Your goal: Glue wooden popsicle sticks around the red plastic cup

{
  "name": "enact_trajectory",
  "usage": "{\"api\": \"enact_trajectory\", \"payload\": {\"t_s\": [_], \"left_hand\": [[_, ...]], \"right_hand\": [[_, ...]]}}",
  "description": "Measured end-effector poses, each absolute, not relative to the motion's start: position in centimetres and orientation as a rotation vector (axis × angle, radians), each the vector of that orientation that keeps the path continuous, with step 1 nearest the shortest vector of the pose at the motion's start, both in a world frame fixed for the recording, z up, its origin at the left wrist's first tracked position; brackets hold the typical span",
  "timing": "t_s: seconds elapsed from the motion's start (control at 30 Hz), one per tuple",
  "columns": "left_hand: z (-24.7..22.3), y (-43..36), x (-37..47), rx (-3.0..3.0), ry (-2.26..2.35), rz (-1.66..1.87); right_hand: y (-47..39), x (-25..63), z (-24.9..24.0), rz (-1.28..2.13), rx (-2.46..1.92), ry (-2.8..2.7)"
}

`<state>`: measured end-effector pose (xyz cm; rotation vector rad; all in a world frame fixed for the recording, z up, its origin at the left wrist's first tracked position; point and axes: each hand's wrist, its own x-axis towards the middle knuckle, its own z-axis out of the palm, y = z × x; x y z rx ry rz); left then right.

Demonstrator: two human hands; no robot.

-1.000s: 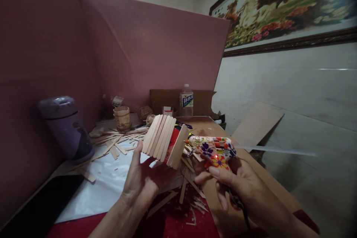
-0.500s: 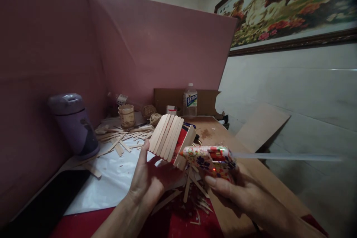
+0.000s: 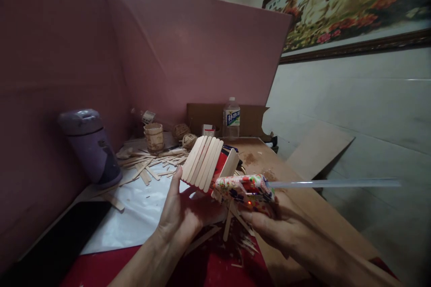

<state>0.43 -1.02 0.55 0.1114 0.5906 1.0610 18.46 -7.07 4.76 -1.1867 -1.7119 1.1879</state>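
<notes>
My left hand (image 3: 183, 210) holds a red piece faced with wooden craft sticks (image 3: 203, 161), the thumb on its left edge and the other fingers beneath. Several sticks lie side by side on it; red shows between them and another stick (image 3: 229, 163) on the right. Wrapped round a flower-patterned glue gun (image 3: 247, 190) is my right hand (image 3: 274, 222). The gun's tip points left at the red gap, its very end hard to make out. A small orange light glows on the gun, and a long clear glue stick (image 3: 336, 183) sticks out of its back.
Loose sticks (image 3: 144, 170) lie on a white sheet (image 3: 134, 219) at the left, near a purple tumbler (image 3: 96, 150) and a black flat object (image 3: 63, 237). Behind are a stick-covered cup (image 3: 154, 138), twine balls (image 3: 182, 132) and a plastic bottle (image 3: 231, 119). Scraps lie on red cloth (image 3: 215, 264).
My right hand has moved the glue gun a little to the left, its tip now further over the red gap. The view has shifted slightly; my left hand keeps its hold.
</notes>
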Motion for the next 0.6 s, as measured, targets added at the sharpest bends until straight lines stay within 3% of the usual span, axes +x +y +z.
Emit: {"api": "enact_trajectory", "payload": {"t_s": [0.2,0.6], "left_hand": [[0.39,-1.05,0.47,0.12,0.599,1.072],[0.45,-0.94,0.59,0.098,0.601,1.061]], "right_hand": [[-7.26,18.61,4.91,1.118,-1.346,-1.737],[-6.74,18.86,4.32,1.177,-1.137,-1.734]]}}
